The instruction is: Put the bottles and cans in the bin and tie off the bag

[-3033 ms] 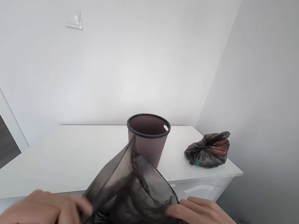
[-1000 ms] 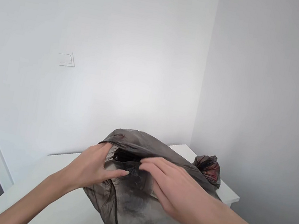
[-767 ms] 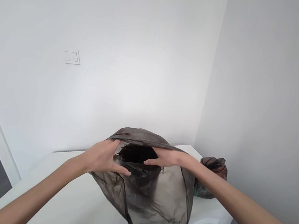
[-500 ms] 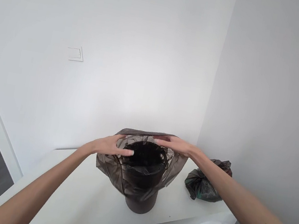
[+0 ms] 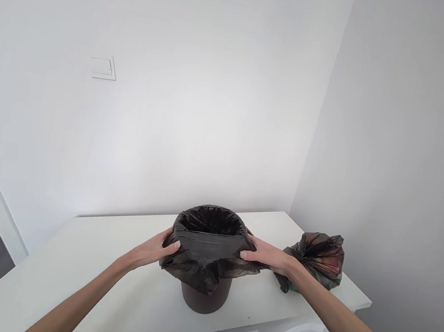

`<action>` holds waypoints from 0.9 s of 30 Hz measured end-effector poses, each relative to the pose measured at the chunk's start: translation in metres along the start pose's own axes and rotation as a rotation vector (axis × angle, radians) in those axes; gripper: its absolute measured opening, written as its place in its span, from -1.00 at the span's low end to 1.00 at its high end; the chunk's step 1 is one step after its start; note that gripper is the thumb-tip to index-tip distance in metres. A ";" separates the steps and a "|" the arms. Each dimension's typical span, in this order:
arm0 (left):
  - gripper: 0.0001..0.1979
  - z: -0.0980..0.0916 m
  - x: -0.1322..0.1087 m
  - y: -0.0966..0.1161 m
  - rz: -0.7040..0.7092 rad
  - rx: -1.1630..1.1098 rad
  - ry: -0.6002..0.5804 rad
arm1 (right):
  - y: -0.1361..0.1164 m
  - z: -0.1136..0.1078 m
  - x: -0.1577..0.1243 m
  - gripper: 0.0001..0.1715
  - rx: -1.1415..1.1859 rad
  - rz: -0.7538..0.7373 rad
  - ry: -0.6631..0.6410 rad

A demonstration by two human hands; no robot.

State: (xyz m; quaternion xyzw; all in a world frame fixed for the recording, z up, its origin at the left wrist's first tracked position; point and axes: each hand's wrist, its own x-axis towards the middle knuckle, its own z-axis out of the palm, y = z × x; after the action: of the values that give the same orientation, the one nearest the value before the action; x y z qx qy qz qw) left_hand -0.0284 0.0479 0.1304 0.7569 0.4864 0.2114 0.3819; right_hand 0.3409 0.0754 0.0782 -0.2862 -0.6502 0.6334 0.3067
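A dark brown trash bin [image 5: 204, 301] stands upright on the white cabinet top. Over its rim is folded a thin black trash bag [image 5: 202, 254], its edge hanging loosely down the outside and its lining visible within the mouth. My left hand [image 5: 156, 247] grips the bagged rim on the left side, thumb in front and fingers hidden behind. On the right side my right hand [image 5: 265, 253] holds the bag against the bin the same way, its thumb on the front. Both hands press the plastic to the bin's sides.
A tied black bag [image 5: 319, 260] with something red showing through lies to the right, behind my right forearm. The white cabinet [image 5: 119, 285] has black handles on its front. A light switch [image 5: 103, 67] is on the wall; a doorway opens at left.
My hands have moved from inside the spread bag opening down to the bin's outer sides. The bag edge, held wide before, now lies folded down around the rim.
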 end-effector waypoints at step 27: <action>-0.89 0.079 -0.041 -0.065 0.406 0.401 0.417 | 0.091 0.007 -0.010 -0.26 0.064 0.058 0.017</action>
State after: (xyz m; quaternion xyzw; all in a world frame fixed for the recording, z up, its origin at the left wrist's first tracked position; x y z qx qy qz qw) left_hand -0.0290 -0.0028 0.0325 0.8388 0.4251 0.3332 0.0684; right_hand 0.3404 0.0660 -0.0128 -0.3003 -0.6186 0.6600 0.3025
